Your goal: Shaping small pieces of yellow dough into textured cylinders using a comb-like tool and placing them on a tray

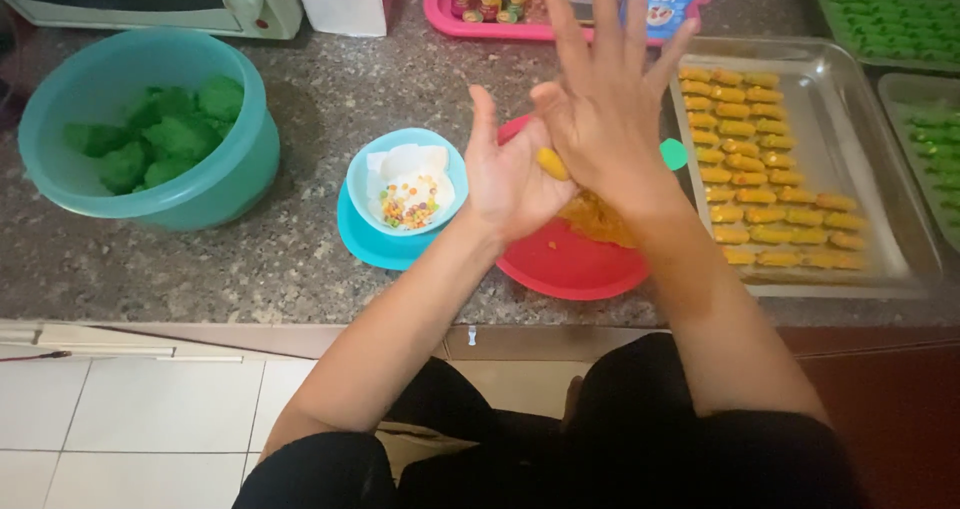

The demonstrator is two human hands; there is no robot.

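A small piece of yellow dough (551, 163) lies pressed between my two palms above a red bowl (563, 265). My left hand (508, 174) is palm up under the piece. My right hand (607, 99) lies flat across it, fingers spread and pointing away from me. More yellow dough (597, 219) sits in the red bowl beneath my wrists. To the right stands a clear tray (836, 109) with several rows of shaped yellow pieces (760, 174).
A teal bowl (60, 99) of green dough lumps (160, 134) stands at the left. A small blue bowl (362, 174) holds coloured sprinkles on white paper. A pink tray (440, 14) with small bottles is at the back. Trays of green pieces (890, 19) sit far right.
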